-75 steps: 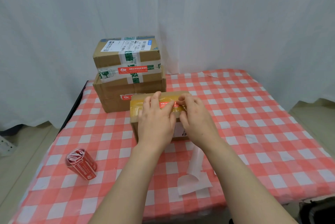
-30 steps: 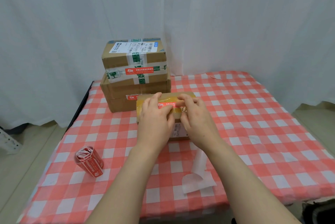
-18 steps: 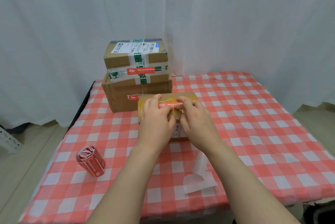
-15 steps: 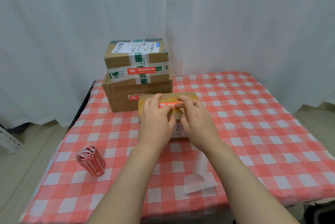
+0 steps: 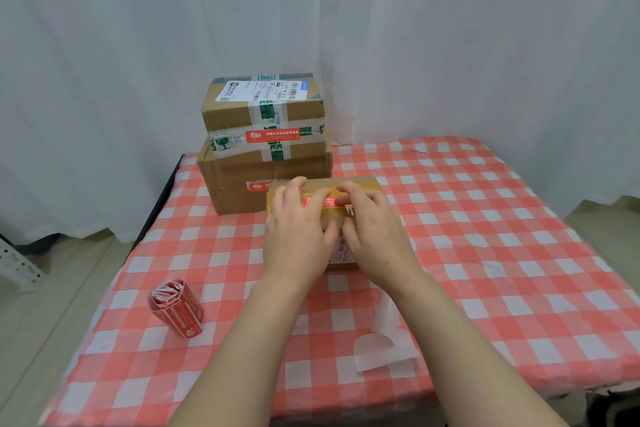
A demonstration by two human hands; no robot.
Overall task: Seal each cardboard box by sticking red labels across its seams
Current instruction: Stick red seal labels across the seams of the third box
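Observation:
A small brown box (image 5: 360, 184) stands in the middle of the checked table. A red label (image 5: 327, 201) lies across its top seam. My left hand (image 5: 298, 232) lies flat over the box's left half, fingers pressing the label's left end. My right hand (image 5: 372, 229) covers the right half, its fingertips pressing the label's right part. Behind stand two stacked boxes: the upper box (image 5: 263, 115) carries a red label (image 5: 272, 136) over green tape, and the lower box (image 5: 242, 174) shows a red label (image 5: 257, 186) partly hidden by the small box.
A roll of red labels (image 5: 176, 307) lies near the table's front left. White backing paper (image 5: 382, 340) curls near the front edge, right of centre. The checked tablecloth (image 5: 485, 236) spreads to the right. White curtains hang behind.
Both hands stay on the small box, the fingers sliding slightly along the red label. The camera view has shifted a little, so the scene sits further right.

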